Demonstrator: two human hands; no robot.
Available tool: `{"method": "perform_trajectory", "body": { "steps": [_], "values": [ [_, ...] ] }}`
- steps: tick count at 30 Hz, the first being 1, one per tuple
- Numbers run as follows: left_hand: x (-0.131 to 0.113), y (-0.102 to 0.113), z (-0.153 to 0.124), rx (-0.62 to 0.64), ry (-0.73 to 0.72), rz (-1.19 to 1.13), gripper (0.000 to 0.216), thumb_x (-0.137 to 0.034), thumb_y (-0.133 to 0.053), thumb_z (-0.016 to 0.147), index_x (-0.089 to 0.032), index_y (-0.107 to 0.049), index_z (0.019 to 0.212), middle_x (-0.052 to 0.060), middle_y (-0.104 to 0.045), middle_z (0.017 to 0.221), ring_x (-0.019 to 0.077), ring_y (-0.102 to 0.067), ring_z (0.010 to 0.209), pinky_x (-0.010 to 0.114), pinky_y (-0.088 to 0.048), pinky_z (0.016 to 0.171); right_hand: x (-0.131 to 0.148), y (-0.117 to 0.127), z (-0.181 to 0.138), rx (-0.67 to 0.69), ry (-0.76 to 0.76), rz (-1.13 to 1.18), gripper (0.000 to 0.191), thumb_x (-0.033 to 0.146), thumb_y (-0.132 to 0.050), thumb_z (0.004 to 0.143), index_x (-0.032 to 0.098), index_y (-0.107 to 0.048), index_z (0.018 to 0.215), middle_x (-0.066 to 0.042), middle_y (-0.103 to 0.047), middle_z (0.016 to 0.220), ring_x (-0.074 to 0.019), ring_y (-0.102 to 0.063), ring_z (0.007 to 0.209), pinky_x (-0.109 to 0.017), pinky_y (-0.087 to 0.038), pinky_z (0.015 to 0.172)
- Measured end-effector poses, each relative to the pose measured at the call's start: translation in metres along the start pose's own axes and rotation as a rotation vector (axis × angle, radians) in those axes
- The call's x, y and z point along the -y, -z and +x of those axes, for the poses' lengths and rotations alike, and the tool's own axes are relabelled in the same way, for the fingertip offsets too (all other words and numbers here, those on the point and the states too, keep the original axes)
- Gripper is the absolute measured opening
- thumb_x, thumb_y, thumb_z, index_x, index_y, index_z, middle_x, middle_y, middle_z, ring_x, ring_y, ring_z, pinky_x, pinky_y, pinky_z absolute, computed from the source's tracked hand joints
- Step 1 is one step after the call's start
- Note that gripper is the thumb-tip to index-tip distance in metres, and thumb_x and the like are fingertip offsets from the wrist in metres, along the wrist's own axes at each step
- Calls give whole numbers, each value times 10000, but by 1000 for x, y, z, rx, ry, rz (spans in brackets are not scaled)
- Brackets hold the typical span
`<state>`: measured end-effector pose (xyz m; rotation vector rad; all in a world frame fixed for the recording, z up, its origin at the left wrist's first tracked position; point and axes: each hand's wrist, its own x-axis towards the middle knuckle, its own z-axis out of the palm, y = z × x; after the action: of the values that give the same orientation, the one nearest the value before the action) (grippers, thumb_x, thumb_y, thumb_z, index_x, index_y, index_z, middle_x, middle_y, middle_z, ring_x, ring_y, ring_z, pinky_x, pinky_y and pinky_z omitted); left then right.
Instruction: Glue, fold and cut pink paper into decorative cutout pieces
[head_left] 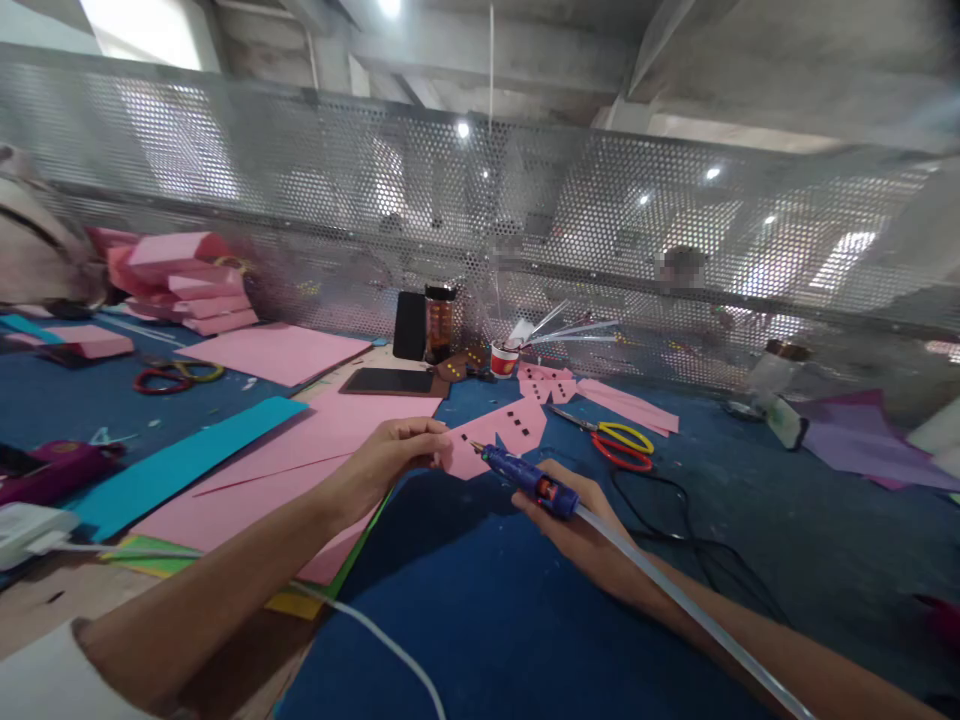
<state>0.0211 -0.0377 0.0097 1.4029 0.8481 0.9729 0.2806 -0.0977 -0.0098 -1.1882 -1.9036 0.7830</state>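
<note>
My left hand (405,447) pinches the left end of a pink paper cutout (491,428) dotted with small black squares. In my right hand (581,515) is a blue hot glue gun (529,477), with a long clear glue stick (675,595) trailing from its back end. The gun's nozzle tip is over the cutout beside one of the black squares; whether it touches the paper I cannot tell. Behind the cutout lie more pink pieces (546,384) with black squares. Scissors (619,440) with red and yellow handles rest just beyond the gun.
Pink sheets (330,425) and a blue strip (202,455) spread on the left. A phone (386,381), a brown jar (440,325) and a red-white cup (505,360) holding clear sticks stand at the back. A black cable (686,520) runs on the right. A perforated metal partition (322,210) closes off the table.
</note>
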Motion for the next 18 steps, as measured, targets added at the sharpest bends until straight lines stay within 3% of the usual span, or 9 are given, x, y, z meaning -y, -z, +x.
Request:
{"method": "perform_trajectory", "body": {
  "steps": [11,18],
  "values": [
    [4,5,4,-61,65,-99,134,-271,-745,775,-144,-710,752,11,-602,729,109,-503,668,233,-411,645,-1,2,0,-27,26,-43,198,391,-598,926,209,-541,868,31,-495,711,-112,-439,609,-215,-352,524],
    [0,5,3,-82,20,-83,156,-273,-744,769,-142,-687,707,11,-592,710,115,-500,672,238,-398,642,0,3,0,-37,27,-63,201,392,-602,918,204,-546,874,29,-496,703,-115,-440,599,-222,-357,524]
  ]
}}
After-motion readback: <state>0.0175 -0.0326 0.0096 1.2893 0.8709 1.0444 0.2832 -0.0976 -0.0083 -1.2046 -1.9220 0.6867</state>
